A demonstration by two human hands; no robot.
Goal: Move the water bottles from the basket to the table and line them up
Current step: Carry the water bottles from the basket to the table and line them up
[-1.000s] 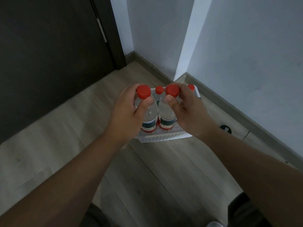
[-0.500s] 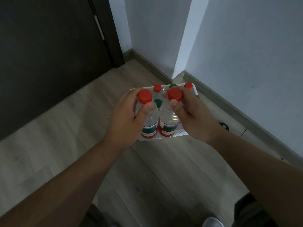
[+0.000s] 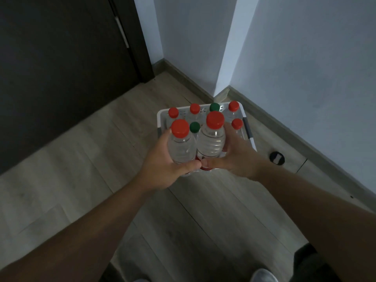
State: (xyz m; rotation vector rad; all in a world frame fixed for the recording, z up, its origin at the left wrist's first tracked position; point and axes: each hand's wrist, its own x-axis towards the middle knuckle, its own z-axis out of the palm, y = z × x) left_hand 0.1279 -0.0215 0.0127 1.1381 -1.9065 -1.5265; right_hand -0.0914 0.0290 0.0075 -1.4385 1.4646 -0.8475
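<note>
A white plastic basket (image 3: 248, 137) stands on the wooden floor near a wall corner. Several clear water bottles stay inside it, most with red caps (image 3: 195, 108) and two with green caps (image 3: 214, 107). My left hand (image 3: 162, 169) grips one red-capped bottle (image 3: 181, 145) around its body. My right hand (image 3: 236, 157) grips a second red-capped bottle (image 3: 212, 139) the same way. Both held bottles are raised above the basket, side by side and upright. No table is in view.
A dark door (image 3: 61, 68) fills the left. White walls with a skirting board (image 3: 305, 139) run along the right. A round black floor fitting (image 3: 276, 158) lies right of the basket. A shoe (image 3: 263, 275) shows at the bottom edge.
Both hands have lifted their bottles up out of the basket and toward me. More capped bottles in the basket have come into sight behind them.
</note>
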